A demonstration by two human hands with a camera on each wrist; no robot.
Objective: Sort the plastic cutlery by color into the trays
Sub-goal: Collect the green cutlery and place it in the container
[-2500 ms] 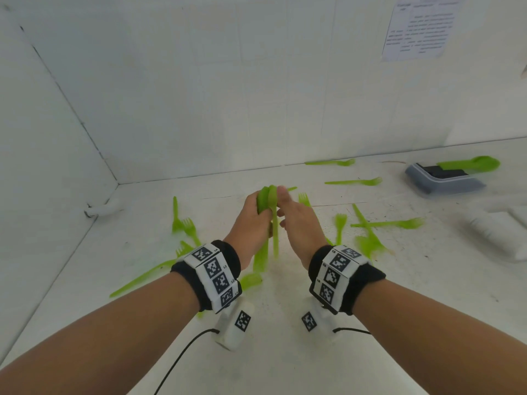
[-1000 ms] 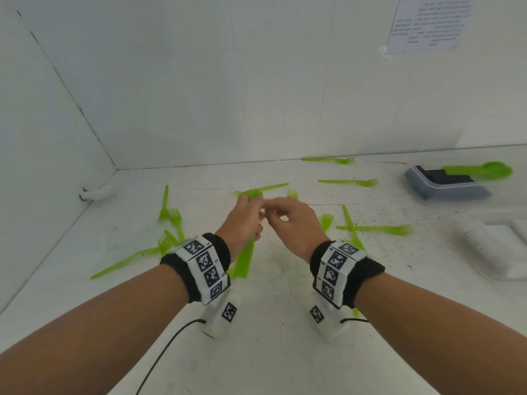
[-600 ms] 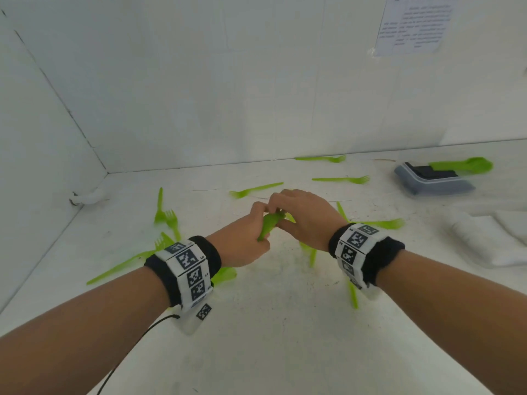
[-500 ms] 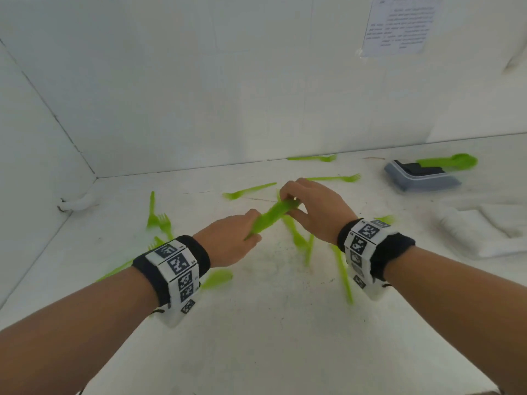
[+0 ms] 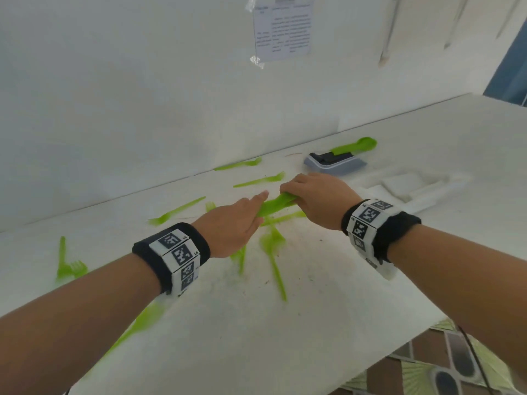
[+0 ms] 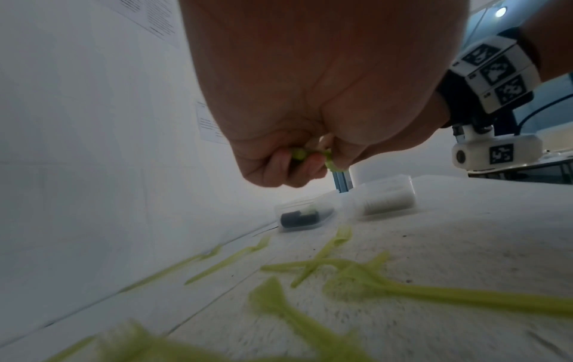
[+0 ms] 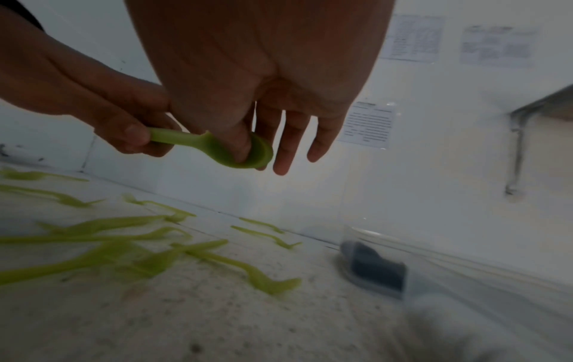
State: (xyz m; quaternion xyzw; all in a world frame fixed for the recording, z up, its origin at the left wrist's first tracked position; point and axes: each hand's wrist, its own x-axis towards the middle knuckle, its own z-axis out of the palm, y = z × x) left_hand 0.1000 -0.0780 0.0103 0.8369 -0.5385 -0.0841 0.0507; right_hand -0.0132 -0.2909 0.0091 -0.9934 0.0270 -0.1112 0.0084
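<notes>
Both hands up over the white table [image 5: 328, 315], mid-scene, sharing one green spoon [image 5: 275, 206].

Spoon: held in air, clear of table. Long axis runs roughly left-right across the head view, bowl end to the person's right and slightly higher, handle end to the left and lower. In the right wrist view the bowl [image 7: 248, 154] shows concave face up toward the palm, handle [image 7: 173, 137] leading off left into the other hand.

R hand [image 5: 319, 201]: thumb pressed into the bowl, a finger behind it, so a pinch on the bowl end. Other fingers [image 7: 286, 147] hang straight, slightly spread, touching nothing.

L hand [image 5: 231, 226]: fingers curled round the handle end; left wrist view shows fingertips [image 6: 307, 166] closed on green plastic. In head view one finger lies extended along the handle toward the R hand. Can't tell how many fingers actually grip.

Table: many green forks [image 5: 273, 252] scattered flat below and left of the hands, pointing all ways, some crossed; blurred. Two more near the back wall [image 5: 251, 162].

Grey tray [image 5: 335, 163] at right rear, against the wall line, w/ a second green spoon [image 5: 356, 146] lying across it, bowl to the right, overhanging the rim. White tray [image 5: 410, 186] just right of R hand, near the grey one.

Printed sheet [image 5: 282, 29] taped to wall above.
</notes>
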